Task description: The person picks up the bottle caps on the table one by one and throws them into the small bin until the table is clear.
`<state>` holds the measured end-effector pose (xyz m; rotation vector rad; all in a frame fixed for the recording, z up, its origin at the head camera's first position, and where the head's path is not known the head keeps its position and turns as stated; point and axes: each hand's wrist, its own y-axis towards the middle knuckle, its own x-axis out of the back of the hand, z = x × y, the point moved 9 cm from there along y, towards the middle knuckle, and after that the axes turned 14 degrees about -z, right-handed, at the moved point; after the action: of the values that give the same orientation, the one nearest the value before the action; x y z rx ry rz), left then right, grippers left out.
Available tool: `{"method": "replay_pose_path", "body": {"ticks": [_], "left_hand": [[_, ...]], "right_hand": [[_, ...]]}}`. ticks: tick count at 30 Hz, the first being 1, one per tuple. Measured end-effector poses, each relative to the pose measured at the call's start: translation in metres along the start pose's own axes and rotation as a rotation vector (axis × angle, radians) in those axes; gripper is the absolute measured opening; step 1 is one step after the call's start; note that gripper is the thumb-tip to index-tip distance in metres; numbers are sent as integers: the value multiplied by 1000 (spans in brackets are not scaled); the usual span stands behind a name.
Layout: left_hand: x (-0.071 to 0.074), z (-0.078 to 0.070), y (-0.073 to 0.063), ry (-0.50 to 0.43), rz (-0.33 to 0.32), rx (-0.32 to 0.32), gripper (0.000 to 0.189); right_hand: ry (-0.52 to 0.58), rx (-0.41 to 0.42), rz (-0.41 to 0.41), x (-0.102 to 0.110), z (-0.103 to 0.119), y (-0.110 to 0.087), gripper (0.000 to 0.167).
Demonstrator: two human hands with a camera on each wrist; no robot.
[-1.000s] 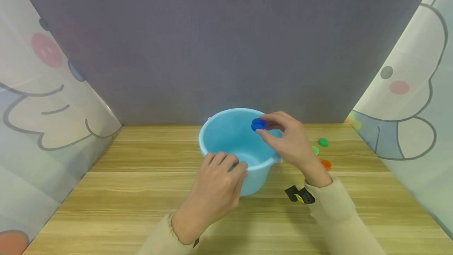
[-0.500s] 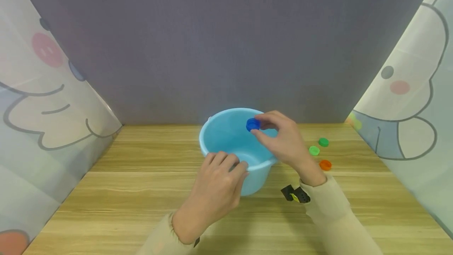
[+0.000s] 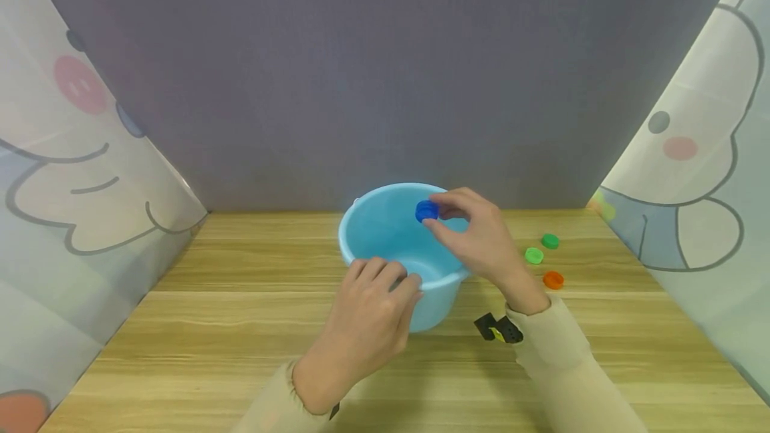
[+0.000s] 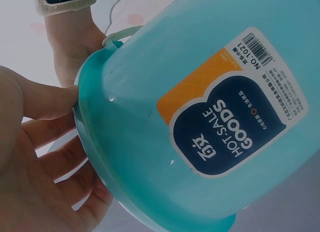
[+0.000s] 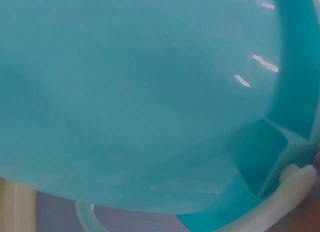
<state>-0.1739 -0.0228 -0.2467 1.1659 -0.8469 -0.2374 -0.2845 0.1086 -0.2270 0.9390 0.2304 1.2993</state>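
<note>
A light blue bucket [image 3: 430, 306] stands upright on the table. My left hand [image 3: 367, 313] grips its near rim, fingers over the edge; in the left wrist view the thumb [image 4: 50, 101] lies on the outer side of the rim. My right hand [image 3: 481, 239] pinches a dark blue bottle cap [image 3: 426, 211] between thumb and fingers, over the bucket's mouth. The bucket's outer wall [image 5: 140, 91] fills most of the right wrist view, which hides the cap. The part of the bucket's floor that shows holds nothing visible.
Right of the bucket lie a green cap [image 3: 550, 241], a light green cap [image 3: 533, 256] and an orange cap [image 3: 553, 280] on the wooden table [image 3: 240, 326]. A grey panel [image 3: 385, 72] rises behind. The bucket's pale handle [image 5: 280, 202] hangs at its side.
My right hand has moved a little left with the blue cap, farther over the bucket's mouth. The light green and orange caps now show fully. My left hand stays on the rim.
</note>
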Motion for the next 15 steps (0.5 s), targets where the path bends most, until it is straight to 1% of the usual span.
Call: {"method": "replay_pose_path", "body": {"ticks": [10, 15], "left_hand": [[0, 0, -1, -8, 10, 8, 6], [0, 0, -1, -5, 8, 9, 5]], "right_hand": [[19, 13, -14, 3, 1, -1, 31], [21, 16, -32, 9, 1, -3, 30]]}}
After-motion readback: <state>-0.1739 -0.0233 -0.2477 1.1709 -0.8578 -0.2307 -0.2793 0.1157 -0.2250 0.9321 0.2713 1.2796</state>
